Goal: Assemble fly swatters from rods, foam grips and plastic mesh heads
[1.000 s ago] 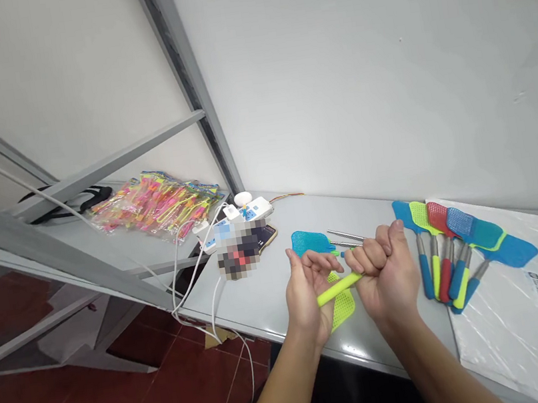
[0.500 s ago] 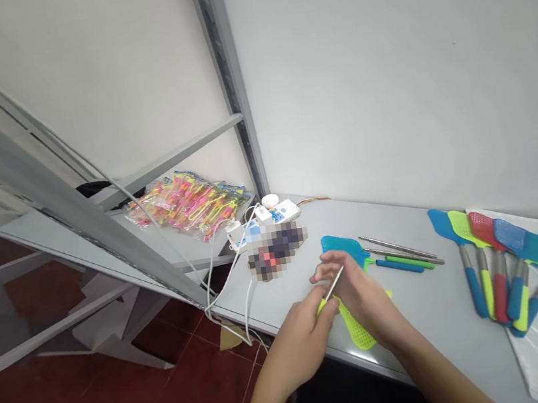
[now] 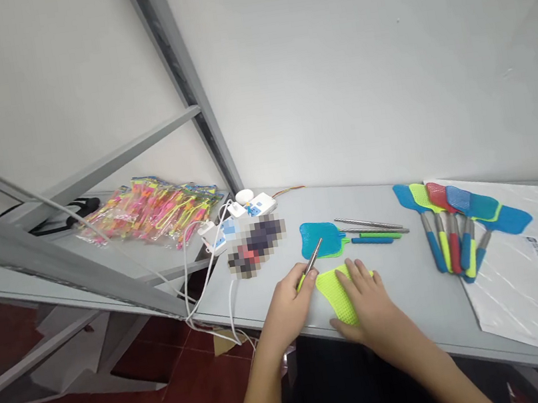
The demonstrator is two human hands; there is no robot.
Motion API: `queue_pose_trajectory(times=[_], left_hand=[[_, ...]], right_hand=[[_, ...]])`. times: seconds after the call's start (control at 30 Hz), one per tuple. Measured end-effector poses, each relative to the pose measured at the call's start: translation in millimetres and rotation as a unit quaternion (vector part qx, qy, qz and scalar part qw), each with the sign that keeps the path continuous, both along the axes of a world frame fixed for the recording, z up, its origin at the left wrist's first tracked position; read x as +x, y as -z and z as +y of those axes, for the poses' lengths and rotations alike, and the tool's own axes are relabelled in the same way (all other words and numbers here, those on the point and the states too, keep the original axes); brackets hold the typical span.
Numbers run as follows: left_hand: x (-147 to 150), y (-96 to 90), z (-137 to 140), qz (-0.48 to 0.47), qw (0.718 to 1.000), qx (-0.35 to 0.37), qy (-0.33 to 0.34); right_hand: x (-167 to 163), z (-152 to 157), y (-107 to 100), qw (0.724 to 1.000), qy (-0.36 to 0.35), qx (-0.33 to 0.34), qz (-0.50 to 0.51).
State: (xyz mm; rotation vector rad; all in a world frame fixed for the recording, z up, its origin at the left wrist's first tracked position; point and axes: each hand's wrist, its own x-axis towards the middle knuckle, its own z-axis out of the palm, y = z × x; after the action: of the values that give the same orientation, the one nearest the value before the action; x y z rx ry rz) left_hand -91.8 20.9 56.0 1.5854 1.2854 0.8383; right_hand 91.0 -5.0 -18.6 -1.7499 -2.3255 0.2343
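Note:
My left hand (image 3: 283, 307) is closed around the yellow-green handle of a thin metal rod (image 3: 313, 257), whose tip points up and away. Flat on the table by its front edge lies a yellow-green mesh fly swatter head (image 3: 337, 293). My right hand (image 3: 373, 310) rests over that head with its fingers spread, covering its right part. Just beyond my hands are a blue swatter head (image 3: 317, 238) with a green one under it, several metal rods (image 3: 369, 221), a blue handle (image 3: 372, 240) and a green handle (image 3: 380, 234).
Several assembled fly swatters (image 3: 450, 235) are fanned out at the right, partly on a white plastic bag (image 3: 526, 298). A power strip (image 3: 262, 204) with white cables and a blurred-out object (image 3: 256, 247) stand at the left. Bagged colourful items (image 3: 154, 212) lie behind the metal rack post (image 3: 184, 73).
My right hand has moved from the rod's tip down onto the yellow-green swatter head. My left hand still holds the rod. The view has shifted to the right.

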Motion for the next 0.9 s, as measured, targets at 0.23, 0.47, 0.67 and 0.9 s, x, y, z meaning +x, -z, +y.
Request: queue_pose_trajectory(times=[0.23,0.47,0.67,0.9], left_hand=[[30.7,-9.4,-13.7,0.085,0.994,0.064,0.007],[96.5,-8.9,4.2,0.108,0.984,0.142,0.0],[176.6,-28.0,68.7,0.091,0.973,0.21,0.026],[197.9,-50.0,124.8,0.158,0.959,0.203,0.122]], right_hand=[[46.7,2.6,-50.9,0.983,0.015,0.019,0.181],[145.0,12.6,-108.4,0.86,0.228,0.113,0.442],[213.0,35.9,-122.0,0.849,0.25,0.149,0.441],[253.7,72.0,-117.2,0.805,0.278,0.101,0.515]])
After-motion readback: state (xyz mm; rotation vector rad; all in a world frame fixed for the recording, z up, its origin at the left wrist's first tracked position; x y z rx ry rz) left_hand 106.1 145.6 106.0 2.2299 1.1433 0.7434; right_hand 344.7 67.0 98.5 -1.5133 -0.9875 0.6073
